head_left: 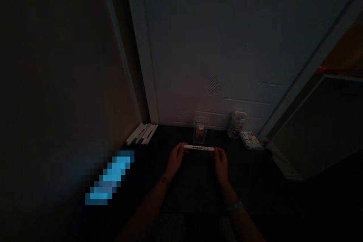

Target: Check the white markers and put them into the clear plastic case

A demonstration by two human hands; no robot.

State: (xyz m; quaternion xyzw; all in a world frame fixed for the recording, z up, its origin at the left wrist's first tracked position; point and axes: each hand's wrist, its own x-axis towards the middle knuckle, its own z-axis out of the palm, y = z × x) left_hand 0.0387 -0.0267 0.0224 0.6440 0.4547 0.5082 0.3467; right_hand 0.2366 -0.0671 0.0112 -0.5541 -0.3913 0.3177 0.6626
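A white marker point(199, 147) with dark print along its barrel is held level in front of me. My left hand point(177, 157) is closed on its left end, and my right hand point(221, 161) pinches the right end. Just behind the marker stands a clear plastic case point(200, 130) with a coloured label. Both fingertips are partly hidden in the dim light.
Several white markers point(142, 133) lie side by side at the left on the dark tabletop point(195, 189). A second clear case point(237, 124) stands at the back right, beside a pack of markers point(251, 140). A blurred bright blue patch point(110, 177) glows at the left.
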